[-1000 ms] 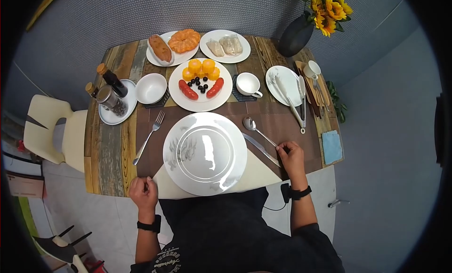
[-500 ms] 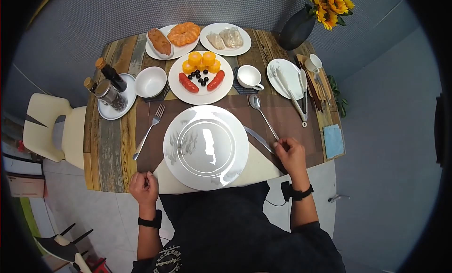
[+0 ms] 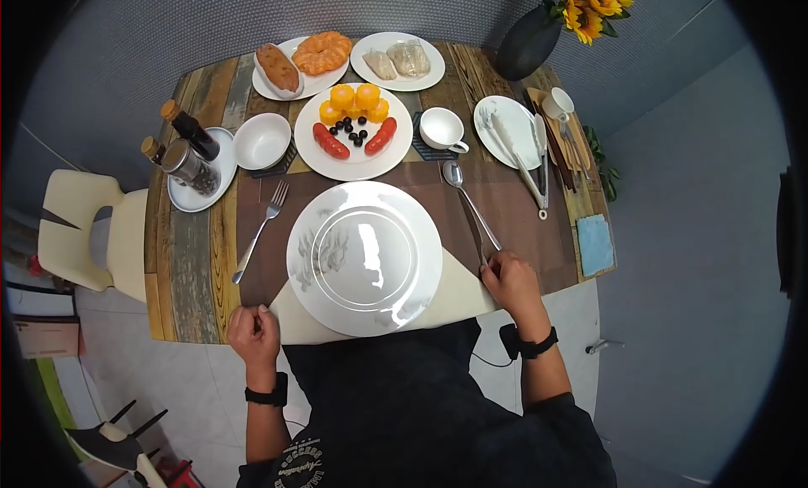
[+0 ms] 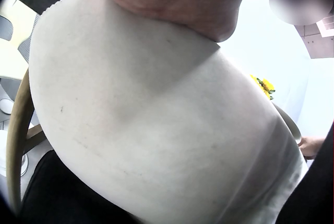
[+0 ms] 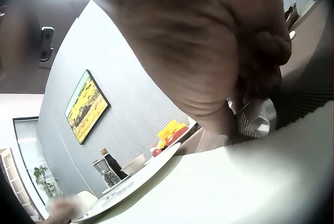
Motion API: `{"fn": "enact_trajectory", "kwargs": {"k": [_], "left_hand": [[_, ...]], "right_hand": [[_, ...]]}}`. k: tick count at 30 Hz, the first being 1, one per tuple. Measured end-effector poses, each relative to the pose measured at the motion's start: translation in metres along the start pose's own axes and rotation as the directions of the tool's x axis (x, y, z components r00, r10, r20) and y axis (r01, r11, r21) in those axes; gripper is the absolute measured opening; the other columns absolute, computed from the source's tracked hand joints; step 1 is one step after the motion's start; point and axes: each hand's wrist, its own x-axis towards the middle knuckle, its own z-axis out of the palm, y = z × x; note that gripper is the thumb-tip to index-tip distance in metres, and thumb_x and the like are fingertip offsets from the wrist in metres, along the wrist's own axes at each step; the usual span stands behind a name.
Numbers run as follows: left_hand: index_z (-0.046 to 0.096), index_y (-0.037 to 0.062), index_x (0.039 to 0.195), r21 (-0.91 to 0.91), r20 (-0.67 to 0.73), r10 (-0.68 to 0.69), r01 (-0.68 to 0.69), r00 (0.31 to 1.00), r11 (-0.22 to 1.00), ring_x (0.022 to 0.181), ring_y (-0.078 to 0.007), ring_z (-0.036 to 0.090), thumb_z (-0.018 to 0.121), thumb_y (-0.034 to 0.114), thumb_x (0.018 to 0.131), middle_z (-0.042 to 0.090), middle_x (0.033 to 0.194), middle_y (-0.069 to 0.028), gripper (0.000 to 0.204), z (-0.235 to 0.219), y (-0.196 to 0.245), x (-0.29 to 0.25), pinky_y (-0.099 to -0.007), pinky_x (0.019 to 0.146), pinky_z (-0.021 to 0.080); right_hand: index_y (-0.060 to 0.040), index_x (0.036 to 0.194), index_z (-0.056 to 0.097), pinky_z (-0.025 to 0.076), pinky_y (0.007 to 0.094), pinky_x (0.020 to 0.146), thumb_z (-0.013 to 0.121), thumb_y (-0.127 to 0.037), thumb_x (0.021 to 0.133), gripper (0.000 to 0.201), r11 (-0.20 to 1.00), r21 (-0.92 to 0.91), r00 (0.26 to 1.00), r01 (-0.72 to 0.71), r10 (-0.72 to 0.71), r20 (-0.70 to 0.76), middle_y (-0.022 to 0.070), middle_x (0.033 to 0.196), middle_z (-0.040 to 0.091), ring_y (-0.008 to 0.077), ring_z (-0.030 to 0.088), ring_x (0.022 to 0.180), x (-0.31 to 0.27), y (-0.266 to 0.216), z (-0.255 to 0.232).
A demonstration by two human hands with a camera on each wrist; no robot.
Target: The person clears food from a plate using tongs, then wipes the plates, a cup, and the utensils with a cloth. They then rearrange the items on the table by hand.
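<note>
Over the right front of the placemat, my right hand [image 3: 515, 286] pinches the handle end of a table knife [image 3: 482, 251] between thumb and fingers. A spoon [image 3: 453, 176] lies just right of the knife, its handle end right at my knuckles. My left hand [image 3: 253, 332] rests curled at the front table edge, holding nothing. Between the hands is a large white plate [image 3: 364, 261] with grey markings. A fork [image 3: 261, 231] lies left of it. In the right wrist view, my palm [image 5: 193, 52] hides most of the cutlery.
Behind the large plate stands a plate of sausages, corn and dark berries [image 3: 353, 164], with a bowl [image 3: 262, 141] and a cup [image 3: 443, 129] beside it. Tongs [image 3: 515, 160] lie across a plate at the right. Bottles [image 3: 190, 130] stand left; a blue cloth [image 3: 595, 245] lies near the right edge.
My right hand has gone from the spoon handle to the knife. The spoon shifted up and right, and the knife swung from beside the plate to near the spoon. The left hand stayed put.
</note>
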Motion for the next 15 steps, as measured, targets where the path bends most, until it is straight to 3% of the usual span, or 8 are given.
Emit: {"fn": "enact_trajectory", "kwargs": {"k": [5, 8, 10, 13, 15], "left_hand": [[0.055, -0.0009, 0.072, -0.006, -0.004, 0.008, -0.008, 1.0, 1.0, 0.056, -0.026, 0.048, 0.065, 0.002, 0.087, 0.049, 0.064, -0.0113, 0.019, 0.001, -0.003, 0.0, -0.0384, 0.052, 0.035], [0.056, -0.0006, 0.071, 0.002, -0.013, 0.013, -0.013, 1.0, 1.0, 0.056, -0.0257, 0.048, 0.066, 0.002, 0.087, 0.048, 0.064, -0.0111, 0.019, 0.0, -0.001, 0.001, -0.0385, 0.052, 0.035], [0.056, -0.0004, 0.071, 0.004, -0.015, 0.016, -0.016, 1.0, 1.0, 0.055, -0.0255, 0.048, 0.066, 0.002, 0.086, 0.048, 0.063, -0.0109, 0.018, -0.001, 0.0, 0.0, -0.0385, 0.052, 0.035], [0.056, 0.0001, 0.071, -0.004, -0.018, 0.024, -0.025, 1.0, 1.0, 0.056, -0.0256, 0.049, 0.066, 0.002, 0.086, 0.048, 0.063, -0.0105, 0.018, 0.0, 0.001, 0.001, -0.0388, 0.052, 0.036], [0.058, 0.0012, 0.069, 0.001, -0.027, 0.007, -0.007, 1.0, 1.0, 0.056, -0.0267, 0.05, 0.067, 0.0, 0.081, 0.049, 0.062, -0.0097, 0.014, 0.0, 0.0, 0.001, -0.0396, 0.052, 0.037]], "right_hand": [[-0.0015, 0.082, 0.065, 0.053, 0.0515, 0.072, 0.071, -0.02, 0.087, 0.02, 0.999, 0.036, 0.999, 0.029, -0.029, -0.014, 0.0212, 0.086, 0.068, 0.043, 0.067, 0.08, -0.003, 0.0, -0.004], [-0.0001, 0.084, 0.066, 0.052, 0.0488, 0.069, 0.071, -0.017, 0.087, 0.018, 0.987, 0.15, 0.998, 0.06, -0.063, 0.014, 0.0221, 0.083, 0.068, 0.0423, 0.067, 0.077, -0.009, -0.005, -0.012], [0.0014, 0.084, 0.067, 0.051, 0.0443, 0.065, 0.071, -0.016, 0.087, 0.018, 0.948, 0.298, 0.991, -0.112, 0.084, 0.104, 0.0215, 0.075, 0.067, 0.038, 0.067, 0.069, -0.014, -0.016, -0.016], [0.0021, 0.084, 0.068, 0.05, 0.0407, 0.062, 0.071, -0.018, 0.087, 0.02, 0.919, 0.355, 0.969, -0.174, 0.096, 0.227, 0.0201, 0.068, 0.065, 0.0328, 0.066, 0.063, -0.009, -0.03, -0.01], [0.0021, 0.083, 0.068, 0.05, 0.0404, 0.061, 0.071, -0.018, 0.087, 0.021, 0.912, 0.362, 0.968, -0.192, 0.115, 0.222, 0.0195, 0.067, 0.065, 0.0316, 0.066, 0.061, -0.001, -0.043, -0.002]]}}
